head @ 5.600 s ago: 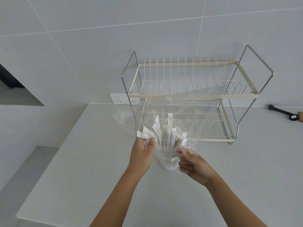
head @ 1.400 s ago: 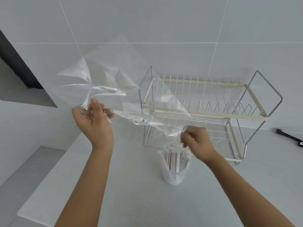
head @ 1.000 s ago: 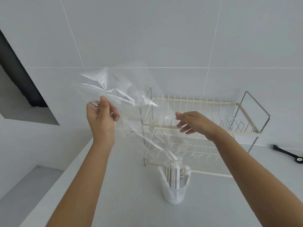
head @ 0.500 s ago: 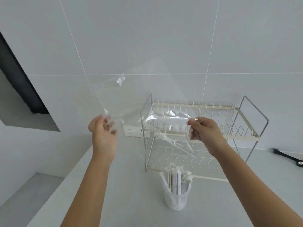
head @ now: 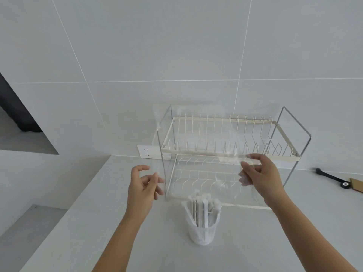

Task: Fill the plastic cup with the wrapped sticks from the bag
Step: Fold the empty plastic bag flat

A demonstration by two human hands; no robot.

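A clear plastic cup (head: 202, 232) stands upright on the white counter, packed with several white wrapped sticks (head: 204, 207) that stick out above its rim. The clear plastic bag (head: 198, 152) hangs flat and see-through in front of the dish rack, with no sticks visible in it. My right hand (head: 259, 177) pinches the bag's right part at about the rack's upper shelf height. My left hand (head: 144, 185) hovers left of the rack with fingers spread, just off the bag's left edge, holding nothing.
A two-tier wire dish rack (head: 284, 156) stands against the tiled wall behind the cup. A wall socket (head: 146, 152) sits left of it. A black tool (head: 332, 178) and a brown cardboard piece (head: 356, 184) lie at the far right. The counter edge drops off on the left.
My left hand has let go of the bag and dropped lower with open fingers. The bag, still held by my right hand, has swung right and now hangs in front of the rack.
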